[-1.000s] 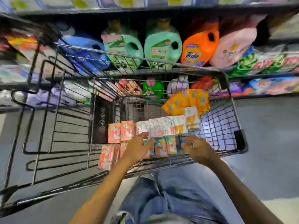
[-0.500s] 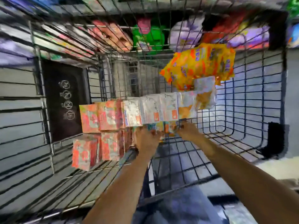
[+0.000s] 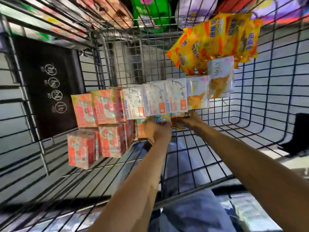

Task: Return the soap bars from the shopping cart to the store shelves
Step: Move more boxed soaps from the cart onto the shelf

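Boxed soap bars lie in rows on the floor of the wire shopping cart: pink-orange boxes at left, white goat-soap boxes in the middle, pale boxes with an orange patch at right. Both my hands reach deep into the basket and meet on colourful soap boxes in the near row. My left hand grips them from the left, while my right hand grips them from the right. My fingers hide most of these boxes.
Yellow-orange soap packets lean against the cart's far right side. A black warning panel forms the child-seat flap at left. Beyond the wire front show shelf goods: green and lilac pouches. Grey floor lies under the cart.
My head has dropped closer over the cart, so the shelves left the view. Both hands went from hovering above the boxes down into the near row and closed together on boxes there.
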Demonstrator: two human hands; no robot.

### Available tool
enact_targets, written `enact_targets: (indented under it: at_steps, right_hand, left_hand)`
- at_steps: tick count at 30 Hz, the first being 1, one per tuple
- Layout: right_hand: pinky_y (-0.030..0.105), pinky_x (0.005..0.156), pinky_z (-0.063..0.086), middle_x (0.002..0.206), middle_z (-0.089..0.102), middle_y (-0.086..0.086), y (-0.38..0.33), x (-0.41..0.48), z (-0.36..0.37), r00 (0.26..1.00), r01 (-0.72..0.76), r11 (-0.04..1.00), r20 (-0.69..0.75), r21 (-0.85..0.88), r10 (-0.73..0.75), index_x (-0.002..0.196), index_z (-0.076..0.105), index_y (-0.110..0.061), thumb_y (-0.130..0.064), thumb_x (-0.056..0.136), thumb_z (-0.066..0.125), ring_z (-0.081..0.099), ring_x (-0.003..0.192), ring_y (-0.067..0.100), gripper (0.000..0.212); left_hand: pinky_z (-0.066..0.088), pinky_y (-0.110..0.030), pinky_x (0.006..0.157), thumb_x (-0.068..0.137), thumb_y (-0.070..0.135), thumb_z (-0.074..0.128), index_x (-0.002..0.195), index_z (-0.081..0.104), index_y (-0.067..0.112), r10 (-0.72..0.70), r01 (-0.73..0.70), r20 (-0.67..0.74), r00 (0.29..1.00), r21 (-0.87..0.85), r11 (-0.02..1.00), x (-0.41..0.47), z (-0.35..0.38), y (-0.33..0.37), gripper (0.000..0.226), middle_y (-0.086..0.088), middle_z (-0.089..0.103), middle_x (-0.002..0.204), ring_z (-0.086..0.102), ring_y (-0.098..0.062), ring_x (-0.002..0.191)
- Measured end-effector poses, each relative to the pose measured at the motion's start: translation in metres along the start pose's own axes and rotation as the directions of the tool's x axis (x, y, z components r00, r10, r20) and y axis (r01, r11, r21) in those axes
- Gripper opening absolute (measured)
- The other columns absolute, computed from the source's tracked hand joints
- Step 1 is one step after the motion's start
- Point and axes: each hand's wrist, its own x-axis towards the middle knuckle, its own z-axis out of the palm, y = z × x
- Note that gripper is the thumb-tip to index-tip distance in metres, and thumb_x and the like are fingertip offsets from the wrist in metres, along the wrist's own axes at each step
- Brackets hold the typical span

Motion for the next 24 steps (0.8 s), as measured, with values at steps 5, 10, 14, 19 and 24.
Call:
enact_targets:
  at_steps: [5,10,14,19,24]
  right_hand:
    - [0.029,0.079,0.05,0.103,0.067,0.008,0.01,0.008,-0.003,0.995,-0.093,0.991,-0.054,-0.096,0.088,0.104,0.064,-0.004,-0.009,0.077,0.075,0.062,0.092,0.02,0.03]
    - [0.028,0.079,0.049,0.104,0.067,0.008,0.011,0.015,-0.002,0.981,-0.191,0.967,-0.079,-0.172,0.179,0.112,0.064,-0.008,-0.017,0.076,0.077,0.061,0.092,0.02,0.039]
    - [0.021,0.075,0.051,0.102,0.065,0.005,0.01,0.014,-0.005,0.981,-0.187,0.967,-0.075,-0.171,0.176,0.107,0.063,-0.01,-0.015,0.078,0.075,0.061,0.1,0.022,0.031]
    - [0.023,0.07,0.045,0.094,0.059,0.003,0.004,0.003,-0.011,0.985,-0.167,0.968,-0.072,-0.186,0.156,0.094,0.061,-0.01,-0.012,0.083,0.07,0.057,0.093,0.018,0.014]
    - [0.02,0.074,0.049,0.1,0.065,0.004,-0.007,-0.019,-0.02,0.994,-0.095,0.989,0.044,-0.114,0.1,0.103,0.065,-0.011,-0.003,0.082,0.068,0.063,0.087,0.014,0.023]
  left_hand:
    - [0.044,-0.039,0.097,0.065,0.017,0.083,0.126,0.049,0.007,-0.159,0.157,-0.013,0.987,-0.101,0.982,0.0,0.016,0.011,0.071,-0.008,0.046,0.126,0.046,-0.027,0.117]
    - [0.046,-0.04,0.084,0.076,0.031,0.074,0.13,0.039,0.009,-0.028,0.013,0.053,0.998,0.271,0.962,-0.003,0.013,0.006,0.068,-0.01,0.05,0.126,0.051,-0.029,0.116]
    - [0.049,-0.044,0.083,0.08,0.037,0.071,0.131,0.033,0.008,0.019,-0.082,0.148,0.989,0.434,0.897,-0.005,0.014,0.0,0.069,-0.014,0.055,0.124,0.055,-0.034,0.112]
    - [0.049,-0.037,0.082,0.076,0.046,0.072,0.133,0.039,0.008,0.065,-0.139,0.199,0.978,0.389,0.911,0.003,0.013,-0.008,0.076,-0.01,0.054,0.125,0.056,-0.028,0.109]
    - [0.047,-0.029,0.092,0.063,0.037,0.082,0.137,0.038,0.018,0.094,-0.18,0.367,0.926,0.207,0.962,0.004,-0.004,-0.01,0.088,-0.002,0.051,0.125,0.053,-0.022,0.111]
